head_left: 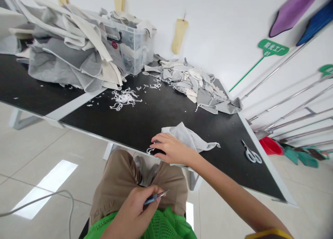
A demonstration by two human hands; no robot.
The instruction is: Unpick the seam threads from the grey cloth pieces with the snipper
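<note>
My right hand (170, 149) lies on a small grey cloth piece (187, 136) at the near edge of the black table (161, 111). Its fingers are stretched out flat over the cloth's left end, beside a curl of white thread (150, 150). My left hand (132, 213) is low over my lap, away from the table. It is closed on small thread snips (155, 196), tips pointing right. Brown trousers and a green mesh garment (161, 225) show beneath it.
White-handled scissors (251, 154) lie at the table's right. White thread trimmings (124, 98) sit mid-table, and small grey cloth pieces (192, 83) are piled behind. A big fabric heap (70, 48) and a clear bin (135, 45) stand at the back left. A red basin (270, 146) is on the floor.
</note>
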